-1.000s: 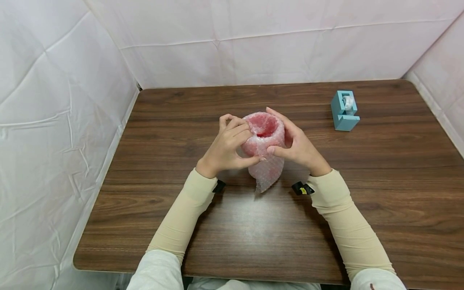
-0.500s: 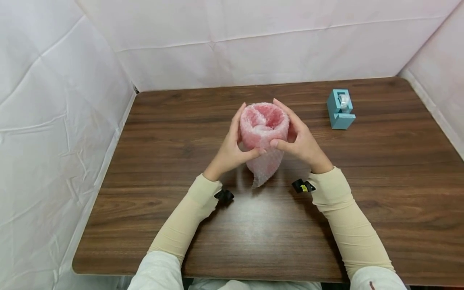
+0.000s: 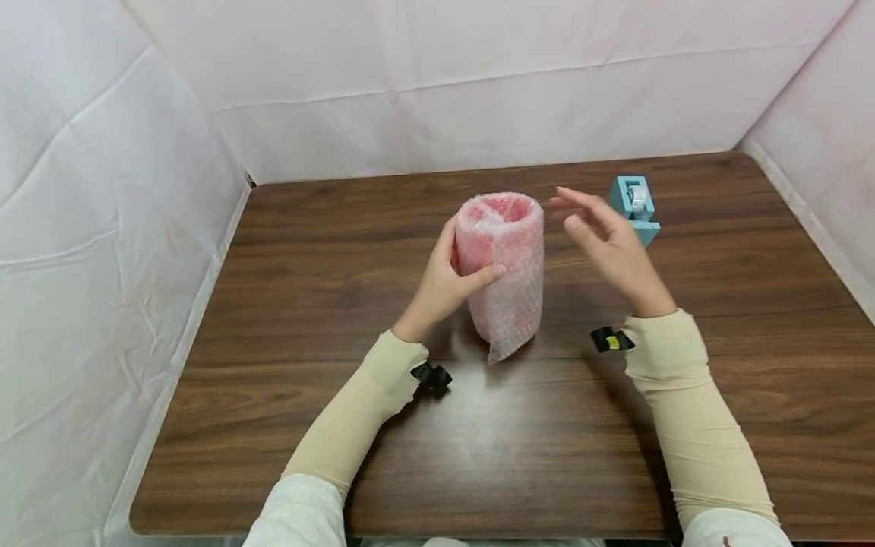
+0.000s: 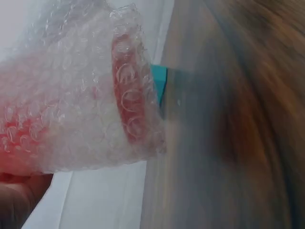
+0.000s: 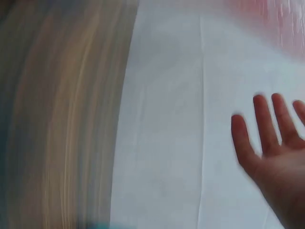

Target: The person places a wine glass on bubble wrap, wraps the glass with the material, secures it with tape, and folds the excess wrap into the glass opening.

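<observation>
A pink-red cylinder wrapped in bubble wrap [image 3: 511,277] stands about upright over the middle of the table, folded wrap at its top and a loose wrap corner at its lower front. My left hand [image 3: 443,285] grips it from the left, thumb across the front; the fingers behind are mostly hidden. In the left wrist view a red band shows through the wrap [image 4: 86,95] at one end. Away to the right, my right hand [image 3: 618,254] is empty, fingers extended in the right wrist view. It overlaps the lower left of a teal tape dispenser [image 3: 620,199] in the head view.
The dark wood table [image 3: 307,425] runs back to a white cloth wall [image 3: 328,137], with more cloth on both sides. A roll of clear tape [image 3: 637,198] sits in the dispenser. Small black cameras hang at both wrists.
My right hand has let go of the wrapped cylinder and moved right, toward the dispenser. My left hand has shifted from the rim to the cylinder's side, and more of the cylinder's front shows.
</observation>
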`<state>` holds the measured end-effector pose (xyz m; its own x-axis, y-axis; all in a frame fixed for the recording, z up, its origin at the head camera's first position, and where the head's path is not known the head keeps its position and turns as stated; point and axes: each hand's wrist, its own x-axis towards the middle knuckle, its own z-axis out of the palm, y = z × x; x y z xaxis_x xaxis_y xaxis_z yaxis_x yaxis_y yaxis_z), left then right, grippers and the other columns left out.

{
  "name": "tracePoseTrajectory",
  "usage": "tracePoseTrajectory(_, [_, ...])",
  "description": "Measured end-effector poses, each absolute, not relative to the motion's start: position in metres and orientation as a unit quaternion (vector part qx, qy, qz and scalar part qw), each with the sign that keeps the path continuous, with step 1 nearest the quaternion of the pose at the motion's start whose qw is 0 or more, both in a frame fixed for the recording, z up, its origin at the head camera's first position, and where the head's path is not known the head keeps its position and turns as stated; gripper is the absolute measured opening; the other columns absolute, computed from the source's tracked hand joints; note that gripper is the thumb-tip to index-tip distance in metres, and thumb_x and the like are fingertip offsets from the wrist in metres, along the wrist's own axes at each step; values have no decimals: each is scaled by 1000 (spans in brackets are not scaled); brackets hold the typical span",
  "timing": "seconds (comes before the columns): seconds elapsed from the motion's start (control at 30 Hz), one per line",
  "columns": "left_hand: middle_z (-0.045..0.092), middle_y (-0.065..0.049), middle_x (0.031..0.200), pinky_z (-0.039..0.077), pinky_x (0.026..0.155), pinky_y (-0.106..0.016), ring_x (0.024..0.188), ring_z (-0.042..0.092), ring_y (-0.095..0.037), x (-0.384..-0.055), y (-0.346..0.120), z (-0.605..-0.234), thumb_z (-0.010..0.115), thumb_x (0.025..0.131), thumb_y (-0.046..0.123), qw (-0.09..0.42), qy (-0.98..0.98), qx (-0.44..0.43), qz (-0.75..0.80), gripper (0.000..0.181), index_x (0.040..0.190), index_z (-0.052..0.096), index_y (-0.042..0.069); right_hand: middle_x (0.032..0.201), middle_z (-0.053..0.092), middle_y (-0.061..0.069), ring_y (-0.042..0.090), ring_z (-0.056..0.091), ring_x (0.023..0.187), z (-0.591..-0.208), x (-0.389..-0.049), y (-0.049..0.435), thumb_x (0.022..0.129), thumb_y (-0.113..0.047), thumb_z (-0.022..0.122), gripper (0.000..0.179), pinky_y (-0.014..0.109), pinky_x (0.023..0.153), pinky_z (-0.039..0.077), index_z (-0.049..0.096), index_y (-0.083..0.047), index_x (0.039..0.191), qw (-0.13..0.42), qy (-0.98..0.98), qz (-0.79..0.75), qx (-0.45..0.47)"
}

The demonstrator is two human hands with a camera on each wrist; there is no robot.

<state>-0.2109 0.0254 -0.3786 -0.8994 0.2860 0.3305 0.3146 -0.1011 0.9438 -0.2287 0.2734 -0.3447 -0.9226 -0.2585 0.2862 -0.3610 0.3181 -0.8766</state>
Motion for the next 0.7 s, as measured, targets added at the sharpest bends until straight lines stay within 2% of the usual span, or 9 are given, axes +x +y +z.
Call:
tracePoseTrajectory(0.13, [49, -10, 132, 48, 96, -36, 113, 52, -20, -218, 36, -379, 73, 81, 9, -10, -662, -189, -725, 76, 145, 33, 16, 114, 59, -11, -3, 51, 101, -350, -247, 311, 97, -35, 54, 39, 16, 83, 40, 62, -12, 128, 129, -863, 482, 77])
tracePoseTrajectory(0.27, [51, -10, 129, 50, 93, -33, 110, 54, -18, -222, 49, -383, 71, 83, 10, -36, -649, -164, -742, 70, 143, 35, 12, 97, 52, -18, -8, 46, 83, -364, -263, 348, 95, -43, 53, 48, 16, 71, 37, 66, -4, 120, 167, -891, 420, -35])
tracePoseTrajectory(0.37, [52, -10, 126, 50, 89, -31, 107, 55, -16, -223, 59, -386, 68, 84, 10, -57, -640, -152, -751, 67, 141, 34, 8, 101, 57, -1, 1, 49, 86, -374, -271, 369, 95, -45, 49, 53, 21, 73, 38, 66, -1, 119, 155, -907, 381, -88])
tracePoseTrajectory(0.43, [52, -11, 125, 50, 87, -28, 106, 55, -16, -225, 64, -388, 67, 85, 10, -69, -635, -146, -756, 66, 141, 34, 6, 110, 61, 13, 14, 54, 95, -381, -274, 379, 96, -47, 45, 56, 29, 78, 41, 65, 0, 120, 128, -915, 367, -103])
tracePoseTrajectory(0.5, [52, -11, 124, 50, 85, -27, 105, 54, -15, -226, 70, -390, 65, 85, 10, -81, -629, -140, -761, 64, 141, 33, 6, 119, 60, 23, 28, 54, 106, -387, -276, 384, 96, -48, 42, 59, 40, 85, 43, 64, 1, 121, 98, -922, 359, -104])
tracePoseTrajectory(0.6, [51, -10, 124, 49, 85, -27, 104, 53, -14, -229, 76, -392, 65, 86, 10, -95, -624, -133, -764, 63, 141, 34, 6, 122, 59, 29, 43, 48, 117, -394, -279, 387, 97, -51, 39, 65, 53, 92, 40, 61, 4, 123, 51, -927, 360, -97])
tracePoseTrajectory(0.7, [51, -9, 126, 49, 86, -27, 105, 53, -15, -230, 81, -393, 66, 87, 12, -106, -628, -128, -760, 63, 141, 34, 8, 123, 58, 30, 50, 40, 123, -399, -283, 383, 97, -51, 39, 65, 57, 98, 36, 60, 5, 123, 26, -928, 360, -87])
